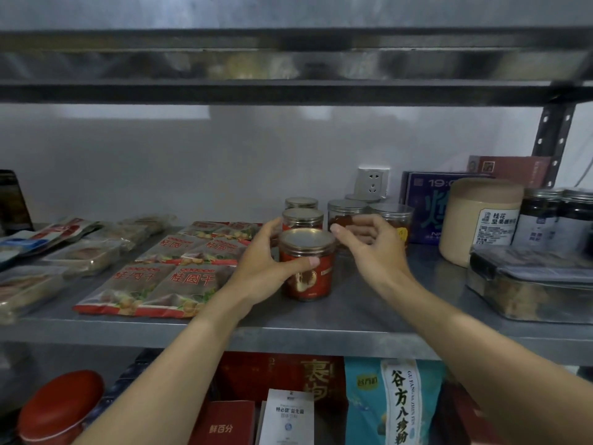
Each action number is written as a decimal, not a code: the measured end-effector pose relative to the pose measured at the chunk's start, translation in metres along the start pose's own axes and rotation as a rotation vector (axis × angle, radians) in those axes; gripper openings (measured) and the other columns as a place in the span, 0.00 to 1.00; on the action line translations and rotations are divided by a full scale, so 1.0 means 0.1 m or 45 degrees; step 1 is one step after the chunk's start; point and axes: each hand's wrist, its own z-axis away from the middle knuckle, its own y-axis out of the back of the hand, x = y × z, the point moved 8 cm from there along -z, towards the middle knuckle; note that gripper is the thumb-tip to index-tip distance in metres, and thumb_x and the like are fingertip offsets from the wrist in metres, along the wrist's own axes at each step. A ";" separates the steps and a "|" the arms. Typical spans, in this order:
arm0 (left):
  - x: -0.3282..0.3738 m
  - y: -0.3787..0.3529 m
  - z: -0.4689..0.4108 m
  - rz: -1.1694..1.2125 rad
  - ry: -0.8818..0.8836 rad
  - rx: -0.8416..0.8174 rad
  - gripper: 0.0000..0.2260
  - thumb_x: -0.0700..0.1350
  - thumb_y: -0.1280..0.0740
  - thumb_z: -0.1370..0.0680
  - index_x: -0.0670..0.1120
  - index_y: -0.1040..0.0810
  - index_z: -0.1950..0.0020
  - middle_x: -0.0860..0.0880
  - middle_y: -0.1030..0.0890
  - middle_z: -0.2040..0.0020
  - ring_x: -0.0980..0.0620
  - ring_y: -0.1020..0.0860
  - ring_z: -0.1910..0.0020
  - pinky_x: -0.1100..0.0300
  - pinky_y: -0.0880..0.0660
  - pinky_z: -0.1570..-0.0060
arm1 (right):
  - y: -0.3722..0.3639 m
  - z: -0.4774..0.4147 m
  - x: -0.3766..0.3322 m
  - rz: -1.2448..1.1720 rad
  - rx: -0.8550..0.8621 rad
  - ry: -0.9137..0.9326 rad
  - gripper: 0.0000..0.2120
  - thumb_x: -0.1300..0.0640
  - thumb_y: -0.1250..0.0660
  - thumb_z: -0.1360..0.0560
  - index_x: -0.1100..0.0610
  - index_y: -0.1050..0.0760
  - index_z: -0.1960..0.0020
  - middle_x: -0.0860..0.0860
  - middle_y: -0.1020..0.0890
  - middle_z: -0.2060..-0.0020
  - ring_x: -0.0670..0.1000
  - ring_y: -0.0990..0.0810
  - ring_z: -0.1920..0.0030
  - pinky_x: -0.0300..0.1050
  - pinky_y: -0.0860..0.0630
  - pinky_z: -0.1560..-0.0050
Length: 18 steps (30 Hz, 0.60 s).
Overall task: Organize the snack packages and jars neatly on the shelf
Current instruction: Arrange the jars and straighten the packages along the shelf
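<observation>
Both bare forearms are stretched forward from the lower edge of the view and drawn together toward the middle. The left hand is wrapped round the red jar, with the thumb laid across its front. The right hand is held just beside it, fingers loosely curled, thumb pointed leftward.

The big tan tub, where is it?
In the head view, the big tan tub stands on the right of the shelf, between the blue box and the dark jars.
</observation>
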 end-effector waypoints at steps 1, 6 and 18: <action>0.08 0.01 -0.03 -0.028 -0.038 0.005 0.41 0.48 0.21 0.35 0.55 0.37 0.27 0.53 0.31 0.31 0.53 0.32 0.32 0.57 0.31 0.38 | 0.07 -0.06 -0.05 0.006 0.013 -0.006 0.23 0.46 0.27 0.28 0.54 0.28 0.38 0.48 0.20 0.47 0.46 0.21 0.48 0.37 0.25 0.52; 0.43 0.04 -0.18 -0.194 -0.137 -0.076 0.37 0.57 0.22 0.37 0.56 0.31 0.30 0.56 0.27 0.36 0.57 0.29 0.37 0.59 0.31 0.39 | 0.37 -0.35 -0.34 0.208 0.023 0.073 0.23 0.46 0.28 0.27 0.55 0.28 0.37 0.47 0.22 0.49 0.47 0.23 0.48 0.37 0.25 0.53; 0.68 -0.14 -0.99 -0.559 -0.254 -0.251 0.28 0.55 0.27 0.29 0.52 0.29 0.32 0.50 0.25 0.37 0.52 0.26 0.39 0.61 0.29 0.45 | 0.28 -1.02 -0.16 0.822 -0.264 0.035 0.33 0.43 0.26 0.30 0.57 0.31 0.31 0.54 0.26 0.35 0.54 0.26 0.38 0.45 0.27 0.41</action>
